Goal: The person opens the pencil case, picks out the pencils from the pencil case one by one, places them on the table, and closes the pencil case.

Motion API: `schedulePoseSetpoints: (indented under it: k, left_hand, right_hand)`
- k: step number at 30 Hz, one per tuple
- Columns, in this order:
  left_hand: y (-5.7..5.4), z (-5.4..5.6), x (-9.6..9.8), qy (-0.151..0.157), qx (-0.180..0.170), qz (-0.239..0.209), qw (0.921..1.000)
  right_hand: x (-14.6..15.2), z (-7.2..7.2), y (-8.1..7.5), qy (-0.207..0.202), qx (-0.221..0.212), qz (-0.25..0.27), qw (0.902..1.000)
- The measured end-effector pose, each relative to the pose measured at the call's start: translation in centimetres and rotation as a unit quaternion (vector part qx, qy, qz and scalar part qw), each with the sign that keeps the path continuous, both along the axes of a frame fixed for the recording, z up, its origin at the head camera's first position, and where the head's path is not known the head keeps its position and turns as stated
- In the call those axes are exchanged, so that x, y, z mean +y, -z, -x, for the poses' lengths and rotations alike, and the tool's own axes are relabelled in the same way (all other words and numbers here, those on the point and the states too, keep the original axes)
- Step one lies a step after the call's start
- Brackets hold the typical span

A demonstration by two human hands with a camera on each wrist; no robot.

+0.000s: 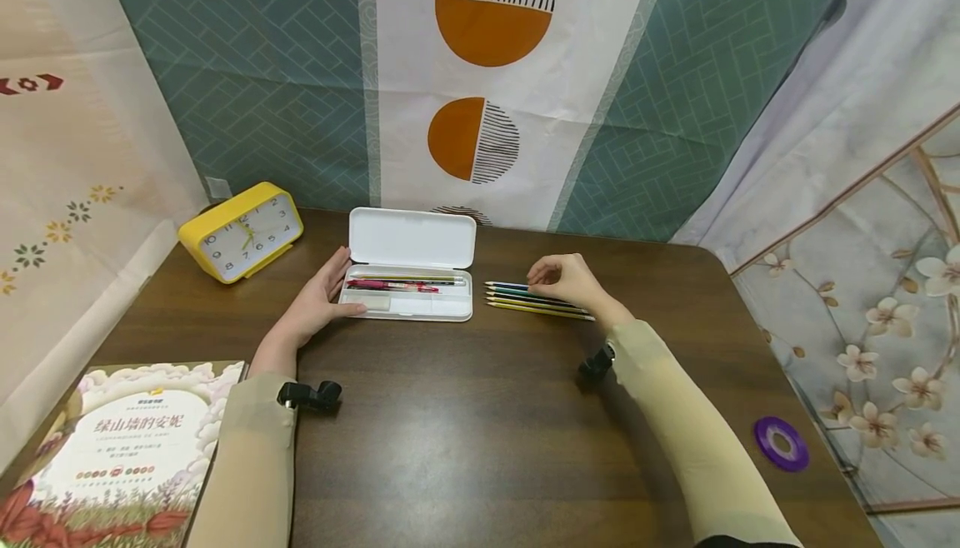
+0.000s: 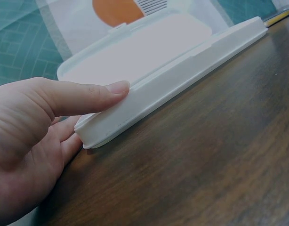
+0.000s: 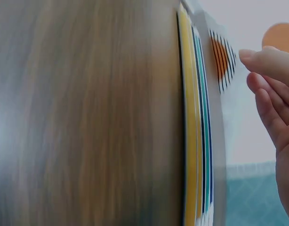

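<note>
Both arms reach forward over the table, in light sleeves with black straps at the wrists. The left hand [image 1: 318, 300] grips the left end of the open white pencil case [image 1: 453, 306], thumb over the front edge, fingers along the side. The right hand [image 1: 567, 278] hovers, palm inward, over a row of pencils [image 1: 525, 301] right of the case; its fingers are loosely bent, thumb tip near them, holding nothing visible. Just right of the left thumb, a pale block [image 1: 377, 303] and a red pen [image 1: 390, 286] lie in the case. Beyond the left hand, a yellow clock [image 1: 240, 233] bears numerals. Beside the left forearm, a book [image 1: 135, 456] is titled 绿山墙的安妮; its smaller lines are unreadable.
</note>
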State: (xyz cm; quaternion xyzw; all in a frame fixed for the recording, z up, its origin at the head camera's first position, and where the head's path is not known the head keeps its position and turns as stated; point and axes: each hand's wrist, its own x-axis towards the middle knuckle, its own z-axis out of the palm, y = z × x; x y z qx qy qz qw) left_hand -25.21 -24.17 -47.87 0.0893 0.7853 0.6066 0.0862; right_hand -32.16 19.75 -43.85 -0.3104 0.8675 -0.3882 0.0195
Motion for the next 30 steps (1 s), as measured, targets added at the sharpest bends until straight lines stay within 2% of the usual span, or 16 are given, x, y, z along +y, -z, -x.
schedulePoseSetpoints:
  k: [7,12,18,30]
  left_hand:
    - [0.0,0.0,0.1,0.002,0.003,0.003,1.0]
    - [0.1,0.0,0.1,-0.002,-0.001,0.004,1.0]
    - [0.0,0.0,0.3,-0.004,0.0,0.006,1.0]
    - [0.1,0.0,0.1,-0.002,-0.001,0.003,1.0]
  right_hand:
    - [-4.0,0.3,-0.1,-0.017,0.016,0.04,0.9989]
    - [-6.3,0.4,0.0,-0.025,0.022,0.041,0.9986]
    - [-8.8,0.8,0.0,-0.027,0.025,0.023,0.9991]
    - [-12.6,1.4,-0.2,-0.026,-0.005,-0.058,0.998]
